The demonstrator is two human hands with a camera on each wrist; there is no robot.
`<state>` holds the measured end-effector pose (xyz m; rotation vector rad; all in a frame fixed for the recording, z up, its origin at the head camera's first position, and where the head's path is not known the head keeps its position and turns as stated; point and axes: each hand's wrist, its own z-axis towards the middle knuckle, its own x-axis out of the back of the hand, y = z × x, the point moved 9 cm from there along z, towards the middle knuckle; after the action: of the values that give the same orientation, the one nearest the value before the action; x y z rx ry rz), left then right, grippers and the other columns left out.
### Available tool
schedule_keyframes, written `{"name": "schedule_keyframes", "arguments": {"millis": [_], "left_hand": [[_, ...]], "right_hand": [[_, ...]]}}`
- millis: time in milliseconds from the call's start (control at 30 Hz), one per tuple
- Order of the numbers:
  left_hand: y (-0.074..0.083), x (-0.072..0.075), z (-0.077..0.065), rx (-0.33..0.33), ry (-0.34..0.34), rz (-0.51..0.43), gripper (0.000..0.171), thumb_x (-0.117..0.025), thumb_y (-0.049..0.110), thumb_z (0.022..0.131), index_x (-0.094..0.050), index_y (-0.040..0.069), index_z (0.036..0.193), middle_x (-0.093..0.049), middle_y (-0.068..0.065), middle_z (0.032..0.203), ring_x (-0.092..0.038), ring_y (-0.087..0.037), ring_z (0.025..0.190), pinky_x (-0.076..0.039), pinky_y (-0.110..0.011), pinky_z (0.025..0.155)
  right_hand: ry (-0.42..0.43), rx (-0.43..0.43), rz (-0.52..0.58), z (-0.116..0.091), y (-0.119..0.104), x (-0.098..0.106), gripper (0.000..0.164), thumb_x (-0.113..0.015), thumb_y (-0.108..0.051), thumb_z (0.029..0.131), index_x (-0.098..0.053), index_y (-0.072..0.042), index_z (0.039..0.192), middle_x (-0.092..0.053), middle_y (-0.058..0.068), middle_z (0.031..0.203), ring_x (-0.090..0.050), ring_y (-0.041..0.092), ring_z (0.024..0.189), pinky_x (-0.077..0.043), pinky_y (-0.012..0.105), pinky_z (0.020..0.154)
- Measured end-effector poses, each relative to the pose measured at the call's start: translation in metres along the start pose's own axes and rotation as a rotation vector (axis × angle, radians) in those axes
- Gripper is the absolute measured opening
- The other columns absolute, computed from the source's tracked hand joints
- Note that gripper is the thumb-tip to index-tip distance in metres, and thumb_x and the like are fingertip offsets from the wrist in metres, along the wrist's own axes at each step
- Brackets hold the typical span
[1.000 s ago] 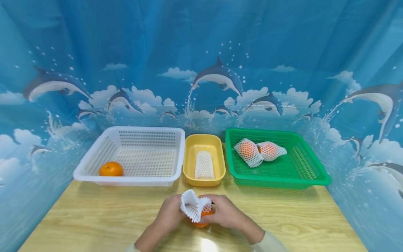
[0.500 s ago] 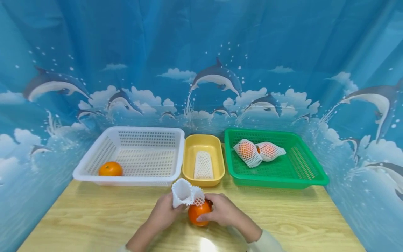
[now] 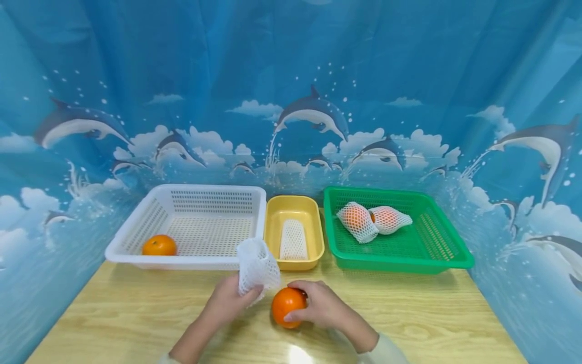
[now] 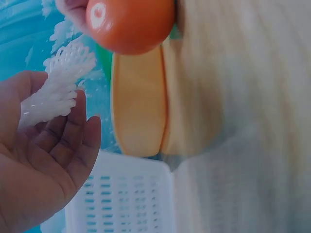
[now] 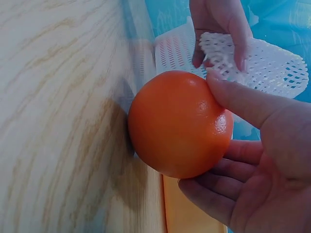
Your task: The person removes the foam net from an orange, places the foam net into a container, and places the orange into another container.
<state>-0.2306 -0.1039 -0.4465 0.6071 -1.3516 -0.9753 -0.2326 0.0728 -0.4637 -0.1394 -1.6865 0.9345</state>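
My left hand (image 3: 229, 299) pinches a white foam net sleeve (image 3: 257, 265) between thumb and fingers. The sleeve stands up from the hand, its upper end overlapping the front rim of the white basket in the head view. Just to the right, my right hand (image 3: 319, 305) grips a bare orange (image 3: 289, 307) low over the front of the table, thumb on the near side and fingers round the far side. In the right wrist view the orange (image 5: 180, 124) shows whole and smooth, with the sleeve (image 5: 257, 63) behind it, apart from it.
A white basket (image 3: 182, 259) with one orange (image 3: 159, 245) stands back left. The yellow tray (image 3: 295, 202) in the middle holds a flat foam net (image 3: 294, 239). At right, a green basket (image 3: 400, 260) holds two net-wrapped fruits (image 3: 390, 219). A dolphin-print curtain (image 3: 291, 76) hangs behind.
The foam net came off the orange, and my left hand carried it up and to the left. My right hand kept hold of the orange at nearly the same spot.
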Motion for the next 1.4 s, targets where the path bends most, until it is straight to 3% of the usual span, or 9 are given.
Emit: {"name": "schedule_keyframes", "arguments": {"millis": [167, 400, 633, 900, 1133, 1400], "left_hand": [[-0.001, -0.015, 0.000, -0.047, -0.075, 0.007, 0.035, -0.074, 0.022, 0.085, -0.066, 0.003, 0.113, -0.072, -0.011, 0.101, -0.067, -0.017, 0.082, -0.056, -0.024, 0.070], [0.004, -0.030, 0.000, -0.093, -0.142, -0.011, 0.043, -0.076, 0.025, 0.083, -0.063, 0.001, 0.116, -0.070, -0.011, 0.105, -0.067, -0.024, 0.093, -0.057, -0.033, 0.079], [0.011, -0.043, -0.003, -0.117, -0.212, -0.034, 0.050, -0.078, 0.029, 0.082, -0.060, 0.002, 0.120, -0.069, -0.009, 0.110, -0.065, -0.025, 0.101, -0.055, -0.040, 0.088], [0.009, -0.041, -0.001, -0.100, -0.157, 0.033, 0.046, -0.078, 0.022, 0.081, -0.061, 0.000, 0.117, -0.069, -0.011, 0.108, -0.065, -0.028, 0.099, -0.055, -0.045, 0.086], [0.008, -0.034, 0.004, -0.070, -0.085, 0.047, 0.045, -0.075, 0.020, 0.085, -0.060, -0.002, 0.121, -0.068, -0.016, 0.111, -0.065, -0.032, 0.102, -0.054, -0.050, 0.088], [0.010, -0.029, 0.008, -0.061, -0.061, 0.061, 0.038, -0.077, 0.018, 0.081, -0.064, 0.000, 0.112, -0.070, -0.013, 0.100, -0.067, -0.027, 0.089, -0.058, -0.040, 0.077]], "right_hand": [[0.015, 0.040, 0.021, 0.001, -0.002, 0.000, 0.064, -0.083, -0.045, 0.072, -0.064, -0.009, 0.122, -0.069, 0.000, 0.110, -0.060, 0.010, 0.093, -0.053, 0.030, 0.083], [0.035, 0.061, 0.109, 0.000, 0.000, 0.001, 0.087, -0.084, -0.043, 0.071, -0.043, -0.019, 0.143, -0.067, 0.005, 0.122, -0.062, 0.016, 0.109, -0.050, 0.039, 0.096], [0.047, 0.063, 0.092, 0.000, 0.000, 0.001, 0.080, -0.081, -0.049, 0.071, -0.049, -0.019, 0.138, -0.065, -0.002, 0.123, -0.060, 0.013, 0.109, -0.050, 0.036, 0.095], [0.061, 0.094, 0.089, -0.001, -0.002, 0.001, 0.074, -0.080, -0.048, 0.073, -0.054, -0.019, 0.136, -0.065, -0.004, 0.122, -0.060, 0.011, 0.110, -0.051, 0.033, 0.095], [0.046, 0.103, 0.135, 0.000, -0.003, 0.000, 0.073, -0.083, -0.044, 0.072, -0.055, -0.014, 0.133, -0.068, -0.003, 0.114, -0.062, 0.006, 0.098, -0.053, 0.025, 0.087], [0.032, 0.082, 0.111, 0.002, -0.002, 0.000, 0.060, -0.083, -0.045, 0.071, -0.063, -0.015, 0.119, -0.069, -0.009, 0.103, -0.061, 0.002, 0.088, -0.053, 0.024, 0.081]]}}
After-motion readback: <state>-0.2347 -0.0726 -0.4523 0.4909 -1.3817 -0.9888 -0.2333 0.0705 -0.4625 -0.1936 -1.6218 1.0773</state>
